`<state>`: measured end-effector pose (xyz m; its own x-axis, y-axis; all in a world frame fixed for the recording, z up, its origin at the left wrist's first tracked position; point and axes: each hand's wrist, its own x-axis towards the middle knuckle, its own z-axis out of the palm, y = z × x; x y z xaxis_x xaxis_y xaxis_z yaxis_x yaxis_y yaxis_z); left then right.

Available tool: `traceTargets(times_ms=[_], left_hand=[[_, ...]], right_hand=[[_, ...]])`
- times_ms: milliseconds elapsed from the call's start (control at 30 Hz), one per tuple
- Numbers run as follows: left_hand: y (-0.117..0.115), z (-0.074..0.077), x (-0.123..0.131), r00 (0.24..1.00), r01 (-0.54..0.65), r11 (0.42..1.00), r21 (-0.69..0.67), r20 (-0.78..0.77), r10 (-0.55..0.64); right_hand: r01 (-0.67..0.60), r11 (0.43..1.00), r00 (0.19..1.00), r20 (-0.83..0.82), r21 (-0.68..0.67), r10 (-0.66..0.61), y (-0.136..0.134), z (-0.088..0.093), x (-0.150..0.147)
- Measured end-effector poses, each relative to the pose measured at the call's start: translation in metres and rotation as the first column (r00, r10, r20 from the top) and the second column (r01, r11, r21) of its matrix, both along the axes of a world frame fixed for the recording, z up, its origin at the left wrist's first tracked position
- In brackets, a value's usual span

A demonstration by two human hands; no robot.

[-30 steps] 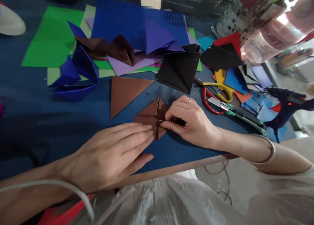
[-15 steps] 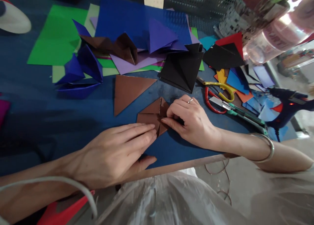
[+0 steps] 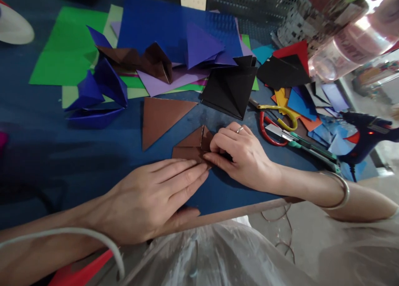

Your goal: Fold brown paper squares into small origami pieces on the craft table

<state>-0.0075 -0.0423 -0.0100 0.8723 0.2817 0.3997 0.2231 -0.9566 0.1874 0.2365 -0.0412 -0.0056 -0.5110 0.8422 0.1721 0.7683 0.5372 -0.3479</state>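
On the blue tabletop lies a folded piece of brown paper (image 3: 189, 144), creased into flaps, partly covered by both hands. Flat across its near edge rest the stretched fingers of my left hand (image 3: 156, 194). My right hand (image 3: 241, 155), with a ring on one finger, pinches the paper's right side between thumb and curled fingers. Just beyond it sits a brown paper triangle (image 3: 163, 117). Farther back are a black folded paper (image 3: 232, 86), blue folded paper pieces (image 3: 109, 82) and brown folded paper (image 3: 156, 63).
Green sheets (image 3: 59, 49) and a blue sheet (image 3: 152, 24) lie at the back. To the right are scissors (image 3: 277, 115), a green-edged cutter (image 3: 307, 144), paper scraps (image 3: 302, 103), a glue gun (image 3: 363, 134) with a lit red light and a clear bottle (image 3: 349, 49).
My left fingers have slid a little to the right along the brown paper's near edge, close to my right thumb. My right hand keeps its pinch almost in place.
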Motion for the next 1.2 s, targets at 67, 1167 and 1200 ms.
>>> traceTargets(times_ms=[67, 1167, 1200], left_hand=[[0.000, 0.001, 0.002, 1.000, -0.012, 1.000, 0.018, -0.010, 0.012], [-0.004, 0.003, 0.003, 0.997, -0.078, 0.989, 0.129, 0.009, 0.077], [-0.003, 0.003, 0.002, 0.996, -0.086, 0.987, 0.136, 0.015, 0.085]], right_hand=[[-0.003, 1.000, 1.000, 0.003, 0.000, 0.003, 0.000, 0.000, 0.000], [-0.171, 0.979, 0.974, -0.166, -0.112, 0.151, 0.012, 0.005, 0.027], [-0.187, 0.977, 0.969, -0.184, -0.101, 0.166, 0.010, 0.005, 0.026]])
